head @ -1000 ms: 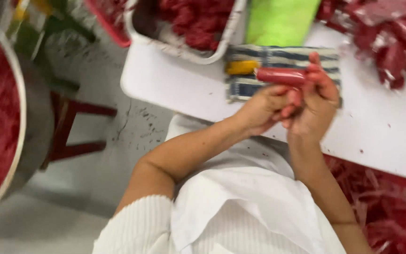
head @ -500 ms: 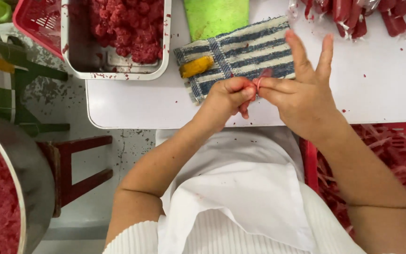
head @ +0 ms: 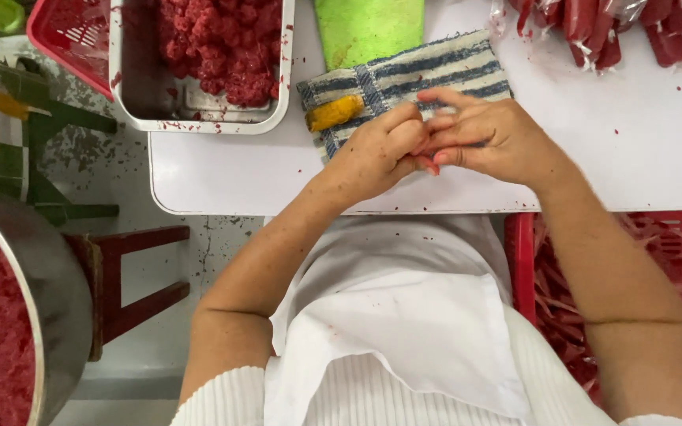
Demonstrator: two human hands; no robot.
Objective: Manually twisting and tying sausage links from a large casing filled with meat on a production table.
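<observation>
Head camera looks down on a white table (head: 633,158). Left hand (head: 376,150) and right hand (head: 487,138) press together with fingers curled; whether they grip anything cannot be told. They rest over a striped blue cloth (head: 412,75). At ten o'clock sits a metal tray of red minced meat (head: 199,59).

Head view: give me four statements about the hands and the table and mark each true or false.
1. The left hand and right hand meet over a blue-striped cloth. True.
2. The metal tray of red minced meat is empty. False: meat fills its upper part.
3. A yellow item lies on the cloth's left end. True.
4. The red stool stands on the white table. False: it stands on the floor beside it.
</observation>
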